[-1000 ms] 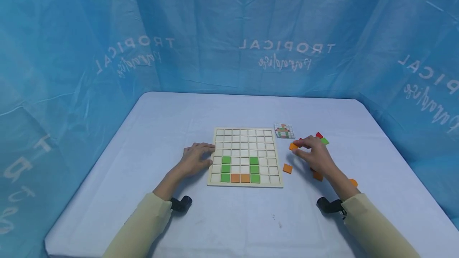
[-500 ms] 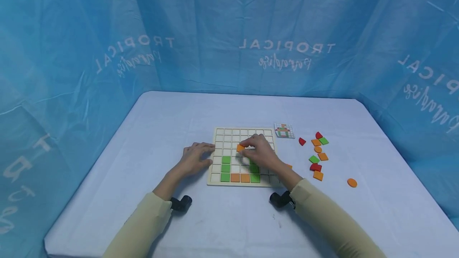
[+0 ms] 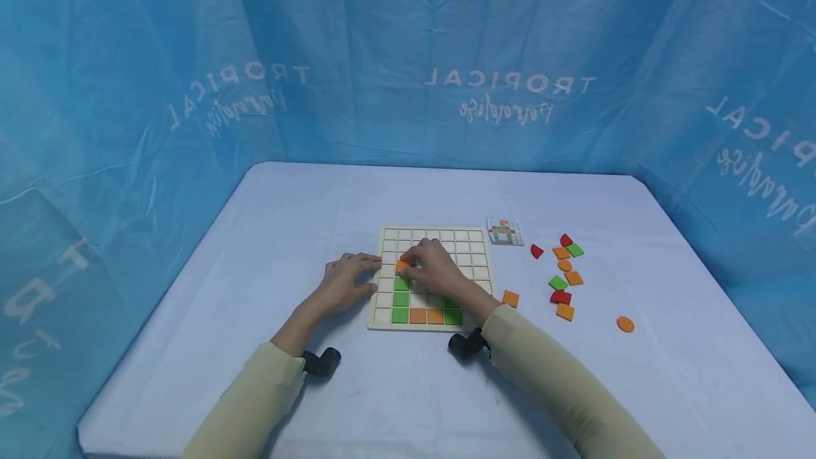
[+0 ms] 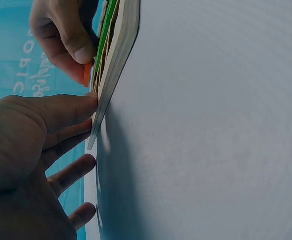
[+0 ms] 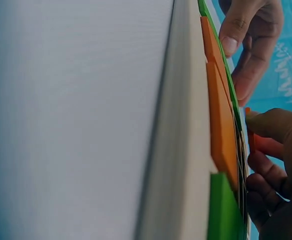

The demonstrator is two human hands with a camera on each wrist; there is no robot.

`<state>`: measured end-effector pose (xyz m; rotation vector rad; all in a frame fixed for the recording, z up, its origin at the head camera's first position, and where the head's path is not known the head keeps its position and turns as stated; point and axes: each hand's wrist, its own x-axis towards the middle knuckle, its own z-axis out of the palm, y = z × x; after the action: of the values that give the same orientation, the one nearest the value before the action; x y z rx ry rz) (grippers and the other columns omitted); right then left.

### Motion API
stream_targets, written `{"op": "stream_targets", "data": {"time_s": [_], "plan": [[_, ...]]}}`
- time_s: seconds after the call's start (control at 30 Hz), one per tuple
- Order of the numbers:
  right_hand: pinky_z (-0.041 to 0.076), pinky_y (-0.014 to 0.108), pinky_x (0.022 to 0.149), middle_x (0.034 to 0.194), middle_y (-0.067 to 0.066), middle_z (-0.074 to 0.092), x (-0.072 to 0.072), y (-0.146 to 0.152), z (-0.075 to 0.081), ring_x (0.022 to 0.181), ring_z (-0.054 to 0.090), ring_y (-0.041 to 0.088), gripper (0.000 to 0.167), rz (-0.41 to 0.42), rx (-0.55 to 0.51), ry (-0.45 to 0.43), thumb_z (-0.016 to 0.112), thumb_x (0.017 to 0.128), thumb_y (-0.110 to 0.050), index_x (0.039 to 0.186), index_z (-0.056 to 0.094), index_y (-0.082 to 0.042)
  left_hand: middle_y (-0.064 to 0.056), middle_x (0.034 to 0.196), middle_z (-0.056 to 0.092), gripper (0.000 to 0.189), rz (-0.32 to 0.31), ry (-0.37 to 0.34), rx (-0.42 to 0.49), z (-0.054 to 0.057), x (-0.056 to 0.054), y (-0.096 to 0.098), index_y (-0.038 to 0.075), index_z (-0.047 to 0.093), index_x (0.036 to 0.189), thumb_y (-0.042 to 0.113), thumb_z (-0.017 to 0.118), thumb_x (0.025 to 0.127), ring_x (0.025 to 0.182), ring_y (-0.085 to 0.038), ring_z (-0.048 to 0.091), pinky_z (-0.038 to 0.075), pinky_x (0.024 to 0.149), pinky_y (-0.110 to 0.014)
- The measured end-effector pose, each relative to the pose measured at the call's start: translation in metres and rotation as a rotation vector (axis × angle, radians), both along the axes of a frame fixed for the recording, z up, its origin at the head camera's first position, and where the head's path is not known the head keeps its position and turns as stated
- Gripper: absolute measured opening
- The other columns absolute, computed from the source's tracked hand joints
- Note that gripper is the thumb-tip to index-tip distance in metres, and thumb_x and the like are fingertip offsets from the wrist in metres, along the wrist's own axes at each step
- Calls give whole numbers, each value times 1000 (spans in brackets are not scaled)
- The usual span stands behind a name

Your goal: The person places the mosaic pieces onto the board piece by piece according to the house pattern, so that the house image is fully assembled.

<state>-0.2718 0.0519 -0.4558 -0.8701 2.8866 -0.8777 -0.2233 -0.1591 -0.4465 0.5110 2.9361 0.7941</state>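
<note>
A pale wooden grid board (image 3: 450,235) lies mid-table. Two columns of green tiles (image 3: 400,299) stand in it, joined at the near end by two orange square tiles (image 3: 426,316). My right hand (image 3: 438,269) pinches an orange square tile (image 3: 402,266) between thumb and fingertips, right over the cell above the left green column. That tile shows edge-on in the right wrist view, by the thumb (image 5: 268,124). Against the board's left edge my left hand (image 3: 346,283) rests its thumb and fingertips, the fingers fairly straight and spread in the left wrist view.
A small pattern card (image 3: 504,231) lies beyond the board's upper right corner. Farther right are scattered loose red, green and orange pieces (image 3: 561,297), with one orange disc (image 3: 626,324) apart. One orange square (image 3: 511,299) sits close to the board's right edge. Blue curtains (image 3: 408,55) surround the table.
My right hand has carried the orange square tile leftward from the loose pieces, across the board, to the top of the left green column. The left hand has stayed at the board's edge.
</note>
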Motion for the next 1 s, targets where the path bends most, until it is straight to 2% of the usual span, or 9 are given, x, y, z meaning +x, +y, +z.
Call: {"op": "stream_targets", "data": {"time_s": [0.4, 0.67, 0.83, 1.0], "plan": [[39, 31, 75, 95, -3, 60, 0, -2, -2, 87, 46, 14, 25, -5, 50, -15, 73, 86, -23, 108, 73, -12, -6, 137, 52, 45, 9, -3, -3, 0, 0, 1, 8, 59, 130, 18, 70, 87, 127, -28, 41, 26, 100, -53], [42, 31, 75, 95, -1, 60, 3, 5, -1, 87, 48, 14, 29, -31, -10, -23, 72, 86, -26, 111, 72, -10, -6, 137, 52, 45, 10, -7, 4, -2, 0, 2, 8, 59, 130, 18, 70, 87, 127, -28, 41, 25, 101, -53], [44, 35, 76, 95, 0, 60, 17, 30, 8, 90, 49, 18, 29, -102, -125, -38, 72, 86, -25, 111, 72, -9, -6, 138, 52, 46, 14, -18, -3, -1, 0, 3, 8, 59, 131, 18, 70, 87, 129, -27, 40, 25, 102, -51], [45, 38, 81, 98, 0, 61, 34, 68, 13, 97, 50, 19, 31, -234, -121, -35, 75, 84, -25, 111, 72, -10, -6, 138, 52, 46, 14, 0, -12, 1, 0, 2, 7, 59, 131, 18, 70, 87, 128, -28, 40, 26, 101, -52]]}}
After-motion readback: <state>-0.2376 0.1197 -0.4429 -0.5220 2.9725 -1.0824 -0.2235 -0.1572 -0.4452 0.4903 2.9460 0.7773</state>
